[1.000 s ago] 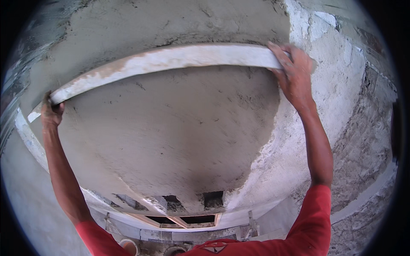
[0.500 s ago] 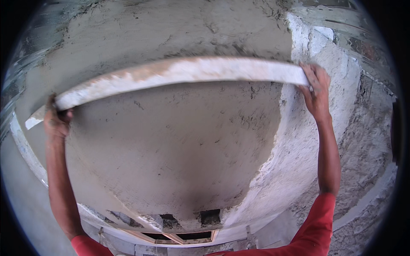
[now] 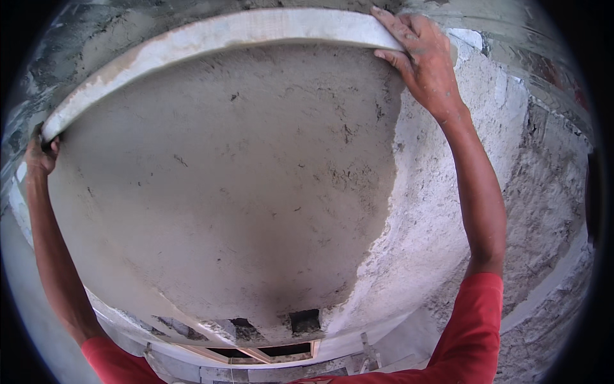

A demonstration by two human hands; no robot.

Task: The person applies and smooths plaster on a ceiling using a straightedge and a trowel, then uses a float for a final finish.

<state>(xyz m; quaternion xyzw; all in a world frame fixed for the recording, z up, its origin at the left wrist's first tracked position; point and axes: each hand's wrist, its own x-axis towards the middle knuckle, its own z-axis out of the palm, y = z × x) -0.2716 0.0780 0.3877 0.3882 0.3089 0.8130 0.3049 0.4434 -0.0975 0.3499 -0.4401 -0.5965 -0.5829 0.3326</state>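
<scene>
A long plastering straightedge (image 3: 256,27), pale and smeared with mortar, spans the upper part of the view and looks bowed by the lens. Around its left end my left hand (image 3: 43,152) is closed. My right hand (image 3: 422,61) grips the other end, thumb below the edge and fingers over it, with specks of mortar on the skin. Beneath the straightedge spreads grey, damp-looking plaster (image 3: 236,185), mostly smooth with small pits and scratches. The straightedge lies against or very close to this surface; exact contact cannot be made out.
Rough, whitish wall (image 3: 441,211) borders the plaster on the right along a ragged edge. Low in the view are a dark square hole (image 3: 304,321), a second dark hole (image 3: 243,329) and a wooden frame (image 3: 256,360) with dark openings.
Both hands have carried the straightedge up the plaster and toward the left. My right hand now sits nearer the top edge, and more smoothed plaster shows below.
</scene>
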